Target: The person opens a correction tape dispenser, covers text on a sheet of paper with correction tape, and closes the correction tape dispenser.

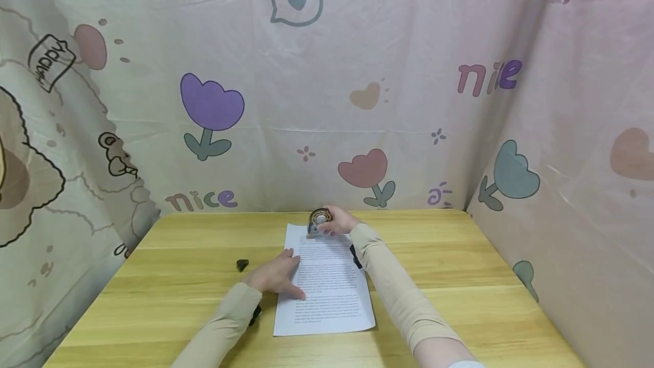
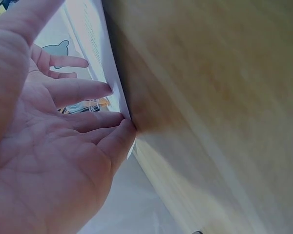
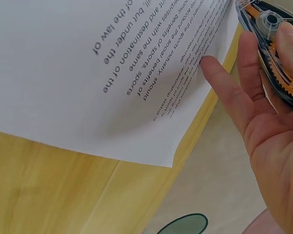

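A printed sheet of paper (image 1: 332, 283) lies on the wooden table, its long sides running away from me. My right hand (image 1: 339, 221) grips a correction tape dispenser (image 1: 320, 218) at the top of the sheet, its tip at the first lines of text. Through the dispenser's clear shell, orange gears (image 3: 278, 73) show in the right wrist view; one of that hand's fingers touches the paper. My left hand (image 1: 276, 274) rests with spread fingers on the sheet's left edge. Its fingertips (image 2: 123, 122) meet the paper's edge in the left wrist view.
A small dark object (image 1: 242, 264), its kind unclear, lies left of the sheet near my left hand. Behind the wooden table (image 1: 204, 231) hangs a patterned cloth (image 1: 286, 101), which also covers both sides.
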{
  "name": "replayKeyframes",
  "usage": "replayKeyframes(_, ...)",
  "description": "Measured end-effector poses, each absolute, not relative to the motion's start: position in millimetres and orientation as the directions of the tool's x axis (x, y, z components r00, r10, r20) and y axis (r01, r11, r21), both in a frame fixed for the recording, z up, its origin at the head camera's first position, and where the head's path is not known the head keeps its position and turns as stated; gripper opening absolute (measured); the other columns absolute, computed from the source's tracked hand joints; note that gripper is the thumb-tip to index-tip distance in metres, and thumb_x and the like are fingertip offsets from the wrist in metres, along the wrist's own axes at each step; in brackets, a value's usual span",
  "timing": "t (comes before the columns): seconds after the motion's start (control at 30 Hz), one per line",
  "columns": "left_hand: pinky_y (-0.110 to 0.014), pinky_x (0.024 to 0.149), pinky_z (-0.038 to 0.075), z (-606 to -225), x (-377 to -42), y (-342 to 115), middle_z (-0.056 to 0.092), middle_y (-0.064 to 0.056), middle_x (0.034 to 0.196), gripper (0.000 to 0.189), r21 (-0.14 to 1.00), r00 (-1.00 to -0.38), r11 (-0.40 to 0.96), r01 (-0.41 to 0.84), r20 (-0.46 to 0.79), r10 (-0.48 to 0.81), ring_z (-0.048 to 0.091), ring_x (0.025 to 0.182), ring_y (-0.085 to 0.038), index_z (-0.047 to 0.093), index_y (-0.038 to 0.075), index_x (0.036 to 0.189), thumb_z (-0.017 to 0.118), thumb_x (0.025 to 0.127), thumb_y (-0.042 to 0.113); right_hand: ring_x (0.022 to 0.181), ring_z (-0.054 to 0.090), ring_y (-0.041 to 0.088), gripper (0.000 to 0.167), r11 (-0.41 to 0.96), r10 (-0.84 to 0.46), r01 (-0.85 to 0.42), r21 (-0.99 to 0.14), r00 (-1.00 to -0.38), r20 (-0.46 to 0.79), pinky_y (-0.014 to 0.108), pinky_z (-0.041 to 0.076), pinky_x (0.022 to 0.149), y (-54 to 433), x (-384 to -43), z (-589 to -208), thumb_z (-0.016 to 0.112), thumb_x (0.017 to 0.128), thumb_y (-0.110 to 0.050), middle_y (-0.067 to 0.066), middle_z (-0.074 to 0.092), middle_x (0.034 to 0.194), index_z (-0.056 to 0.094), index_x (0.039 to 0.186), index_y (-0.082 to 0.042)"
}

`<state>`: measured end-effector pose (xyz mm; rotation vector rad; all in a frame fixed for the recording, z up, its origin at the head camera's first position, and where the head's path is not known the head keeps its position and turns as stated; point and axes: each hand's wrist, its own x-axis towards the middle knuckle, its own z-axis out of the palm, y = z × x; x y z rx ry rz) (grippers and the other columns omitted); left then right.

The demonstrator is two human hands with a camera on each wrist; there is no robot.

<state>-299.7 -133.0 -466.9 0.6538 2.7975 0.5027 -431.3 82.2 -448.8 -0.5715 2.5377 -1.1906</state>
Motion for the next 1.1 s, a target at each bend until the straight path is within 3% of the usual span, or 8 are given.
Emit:
replayKeyframes(0.9,-0.052,0.12,0.025,-469.1,-302.3,-133.3,0.026,-0.032,0.155,0.104,0.389,-0.876,0.846,0.366,-0.162,0.454,0.024,0.146,-0.043,0.043,-0.007,0.144,0.084,0.068,0.052,0.087,0.069,0.022,0.038,0.607,-0.452,-0.263,-0.75,-0.891,-0.054,0.04,0.06,0.077,89.8,-432.6,-451.5,0.069,0.091,-0.012,0.014,0.067,0.109,0.053,0.126,-0.007)
replayKeyframes(1.1,-0.051,0.12,0.026,-469.6,-301.9,-133.3,0.027,-0.032,0.155,0.104,0.386,-0.876,0.846,0.368,-0.161,0.455,0.025,0.146,-0.043,0.043,-0.007,0.143,0.084,0.068,0.053,0.085,0.066,0.017,0.033,0.612,-0.462,-0.292,-0.735,-0.886,-0.033,0.033,0.059,0.076,92.6,-429.4,-449.4,0.069,0.092,-0.011,0.009,0.067,0.105,0.054,0.122,-0.006)
